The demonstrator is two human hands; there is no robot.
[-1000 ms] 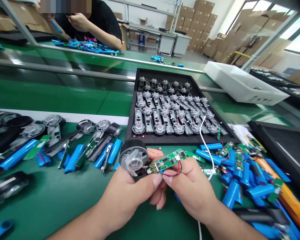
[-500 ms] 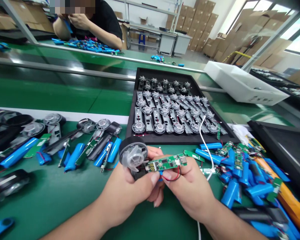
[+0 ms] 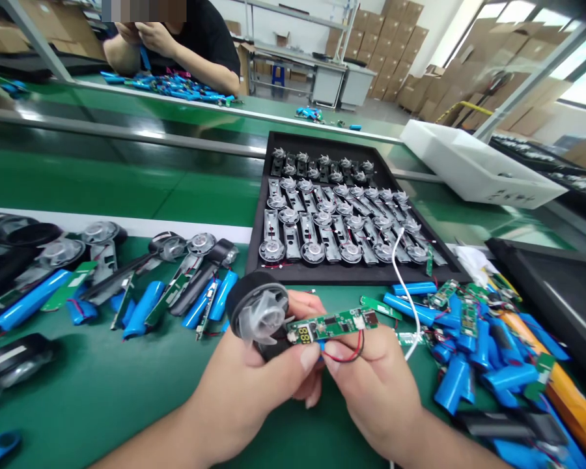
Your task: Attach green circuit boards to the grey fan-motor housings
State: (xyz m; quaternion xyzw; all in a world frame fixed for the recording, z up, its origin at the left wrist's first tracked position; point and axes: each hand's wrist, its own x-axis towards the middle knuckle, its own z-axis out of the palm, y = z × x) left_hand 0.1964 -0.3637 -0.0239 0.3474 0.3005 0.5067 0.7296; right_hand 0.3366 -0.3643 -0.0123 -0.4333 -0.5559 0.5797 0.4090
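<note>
My left hand is closed round a black fan unit with a clear impeller that faces up. A green circuit board with a small two-digit display lies across the fingertips of both hands, beside the fan. My right hand is closed, pinching at the board's lower edge, where a red and a black wire loop out. A bit of blue shows between the two thumbs; the rest of that part is hidden by the fingers.
Beyond my hands a black tray holds rows of fan units. Blue cells and boards are heaped at right, near a white cable. More fan parts lie left. A white bin stands behind. Across the bench a person handles a blue piece.
The circuit board and my right hand have shifted slightly right and down. The fan in my left hand has tilted a little. The other person's hands have moved slightly.
</note>
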